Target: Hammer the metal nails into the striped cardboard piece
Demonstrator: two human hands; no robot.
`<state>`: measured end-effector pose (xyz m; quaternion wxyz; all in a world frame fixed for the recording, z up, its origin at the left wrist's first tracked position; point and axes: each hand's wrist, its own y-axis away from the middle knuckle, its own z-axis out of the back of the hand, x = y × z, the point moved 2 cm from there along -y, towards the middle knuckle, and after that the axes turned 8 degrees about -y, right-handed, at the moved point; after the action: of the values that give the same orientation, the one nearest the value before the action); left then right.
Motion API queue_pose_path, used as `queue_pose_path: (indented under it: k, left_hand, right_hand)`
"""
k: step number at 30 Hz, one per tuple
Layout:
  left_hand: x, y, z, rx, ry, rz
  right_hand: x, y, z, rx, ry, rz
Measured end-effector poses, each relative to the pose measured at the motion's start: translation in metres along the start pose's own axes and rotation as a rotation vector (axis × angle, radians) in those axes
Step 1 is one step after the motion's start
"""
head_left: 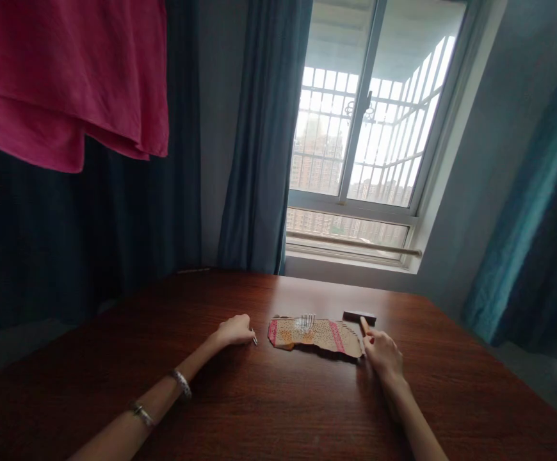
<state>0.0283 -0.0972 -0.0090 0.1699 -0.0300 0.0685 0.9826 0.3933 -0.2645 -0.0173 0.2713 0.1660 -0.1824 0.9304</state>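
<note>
My right hand (383, 351) is wrapped round the wooden handle of a hammer (360, 317), whose dark head lies toward the far side of the table. Just left of it lies a flat, ragged-edged piece of board (324, 336), tan with pink and orange patches and many dark dots. Several thin nails (308, 319) stand upright near the board's back edge. My left hand (236, 330) is closed beside the board's left end, apart from it. Slim metal pieces that look like nails (254, 337) stick out from its fingers; how many is unclear.
Everything rests on a brown wooden table (221, 397). Beyond its far edge are a barred window (355, 128) and blue curtains (264, 160). A pink cloth (77, 77) hangs at the upper left. Bracelets (181, 384) circle my left forearm.
</note>
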Motion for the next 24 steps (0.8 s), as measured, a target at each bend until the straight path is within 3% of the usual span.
queue_pose_path:
  k: [24]
  left_hand:
    - [-0.011, 0.008, 0.000, -0.007, 0.004, 0.027]
  right_hand:
    - [0.000, 0.001, -0.002, 0.014, -0.056, 0.009]
